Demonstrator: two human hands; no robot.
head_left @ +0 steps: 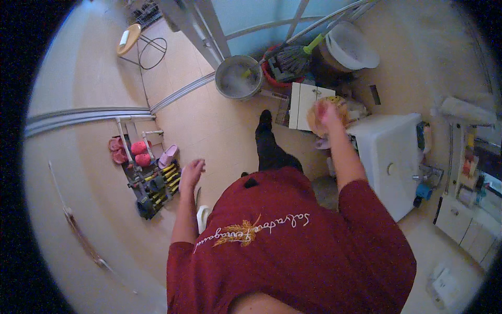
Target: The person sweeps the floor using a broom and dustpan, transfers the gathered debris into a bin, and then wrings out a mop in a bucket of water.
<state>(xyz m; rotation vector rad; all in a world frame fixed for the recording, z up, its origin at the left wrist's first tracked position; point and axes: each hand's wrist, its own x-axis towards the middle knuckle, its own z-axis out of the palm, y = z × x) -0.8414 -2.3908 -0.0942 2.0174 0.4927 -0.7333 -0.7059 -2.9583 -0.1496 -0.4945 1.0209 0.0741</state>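
Observation:
My right arm reaches out to the right, and my right hand (326, 115) is over a round, orange, see-through thing (342, 108) by the white cabinet. Motion smears the fingers, so whether they grip it is not clear. Out to the left, my left hand (192, 172) hangs in the air with its fingers loosely bent and apart, holding nothing. Below it, nearest to that hand, stands a shoe rack (151, 183) with pink clogs (140, 152) and a lilac slipper (168, 156).
A white washbasin (389, 141) stands at my right, next to a small white cabinet (302, 107). Ahead are a grey bucket (230, 83), a red basin (277, 78) with a green-handled mop (300, 56), and a white tub (355, 49). A metal door track (183, 93) crosses the floor near a stool (129, 39).

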